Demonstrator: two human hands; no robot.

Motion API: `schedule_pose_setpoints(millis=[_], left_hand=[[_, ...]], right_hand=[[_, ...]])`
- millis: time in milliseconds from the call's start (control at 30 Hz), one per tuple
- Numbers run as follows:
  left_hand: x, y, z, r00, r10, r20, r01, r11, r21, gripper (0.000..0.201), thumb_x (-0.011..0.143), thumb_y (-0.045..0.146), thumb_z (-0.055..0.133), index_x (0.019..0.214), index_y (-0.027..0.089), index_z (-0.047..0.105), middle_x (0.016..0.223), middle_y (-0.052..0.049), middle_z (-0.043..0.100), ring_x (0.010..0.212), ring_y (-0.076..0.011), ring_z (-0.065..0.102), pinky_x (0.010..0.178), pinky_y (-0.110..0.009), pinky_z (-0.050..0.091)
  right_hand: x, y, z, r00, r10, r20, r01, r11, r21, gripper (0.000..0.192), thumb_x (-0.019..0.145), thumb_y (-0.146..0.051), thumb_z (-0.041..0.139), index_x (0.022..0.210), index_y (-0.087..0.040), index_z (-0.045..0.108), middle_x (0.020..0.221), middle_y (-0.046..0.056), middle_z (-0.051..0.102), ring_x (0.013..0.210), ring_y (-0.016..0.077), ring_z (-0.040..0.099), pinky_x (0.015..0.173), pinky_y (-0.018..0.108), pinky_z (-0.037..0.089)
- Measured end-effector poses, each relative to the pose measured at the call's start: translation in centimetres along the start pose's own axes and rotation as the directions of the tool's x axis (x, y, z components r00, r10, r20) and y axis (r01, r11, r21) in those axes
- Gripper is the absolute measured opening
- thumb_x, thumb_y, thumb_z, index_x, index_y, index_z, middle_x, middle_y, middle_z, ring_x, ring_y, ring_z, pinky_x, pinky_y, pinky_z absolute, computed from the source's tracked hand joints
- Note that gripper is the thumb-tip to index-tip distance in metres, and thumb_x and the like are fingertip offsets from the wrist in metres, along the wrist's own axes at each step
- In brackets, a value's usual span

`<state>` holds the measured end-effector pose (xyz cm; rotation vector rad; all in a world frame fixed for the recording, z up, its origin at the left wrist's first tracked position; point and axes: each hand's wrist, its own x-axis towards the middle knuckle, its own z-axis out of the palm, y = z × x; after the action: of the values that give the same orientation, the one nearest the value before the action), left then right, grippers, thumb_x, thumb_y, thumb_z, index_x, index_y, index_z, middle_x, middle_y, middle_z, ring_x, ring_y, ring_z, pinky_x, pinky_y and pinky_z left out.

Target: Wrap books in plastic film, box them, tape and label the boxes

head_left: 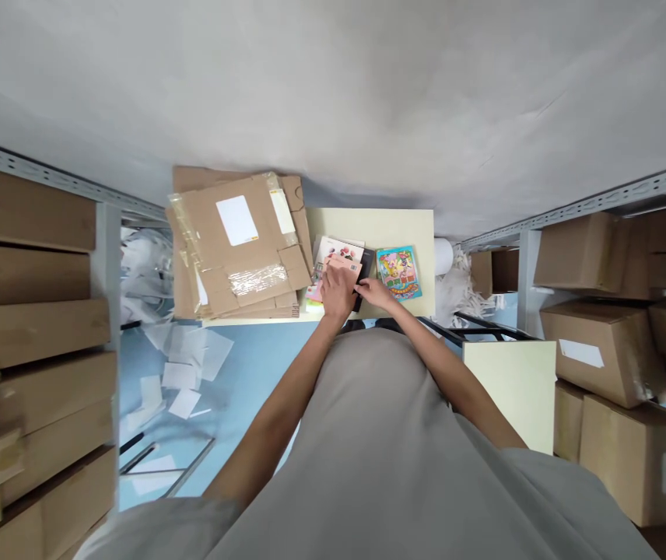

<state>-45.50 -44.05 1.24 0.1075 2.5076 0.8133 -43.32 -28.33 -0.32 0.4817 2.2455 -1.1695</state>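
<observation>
Pink printed card (345, 268) sits on top of a small stack of picture books at the near edge of the pale yellow tabletop (403, 225). Left hand (338, 294) presses flat on it, fingers spread, not clenched. Right hand (375, 292) pinches the dark rectangular item (366, 264) just beside the stack; exact grip unclear. Colourful square picture book (399, 272) lies right; flattened brown cardboard boxes (233, 249) left. Judged step: sorting the stack. Any lift calls for steadying the lower books.

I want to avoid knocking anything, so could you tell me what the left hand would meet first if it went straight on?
Probably the white picture card just beyond the left hand; depth is unclear.
</observation>
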Motion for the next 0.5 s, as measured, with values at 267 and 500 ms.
schedule_pose_setpoints(millis=[267, 500], left_hand=[[4.1, -4.1, -8.0, 0.921, -0.176, -0.348, 0.172, 0.984, -0.042, 0.102, 0.100, 0.038, 0.079, 0.180, -0.003, 0.031, 0.193, -0.036, 0.016, 0.184, -0.0515, 0.004, 0.149, -0.071, 0.010], [2.8, -9.3, -8.7, 0.954, -0.185, -0.235, 0.196, 0.980, 0.025, 0.107, 0.093, 0.030, 0.084, 0.179, -0.007, 0.031, 0.191, -0.040, 0.018, 0.183, -0.0539, 0.010, 0.148, -0.068, 0.017]], right_hand=[[-0.1, 0.0, -2.1, 0.979, 0.062, -0.196, -0.079, 0.994, -0.077, 0.035, 0.114, -0.037, 0.067, 0.142, -0.018, 0.079, 0.146, 0.018, 0.081, 0.140, 0.0333, 0.076, 0.122, 0.045, 0.058], [-2.1, 5.1, -7.4, 0.787, 0.379, -0.487, -0.509, 0.845, -0.165, 0.082, 0.096, -0.043, 0.093, 0.160, -0.006, 0.058, 0.162, 0.034, 0.062, 0.154, 0.0444, 0.063, 0.124, 0.053, 0.056]])
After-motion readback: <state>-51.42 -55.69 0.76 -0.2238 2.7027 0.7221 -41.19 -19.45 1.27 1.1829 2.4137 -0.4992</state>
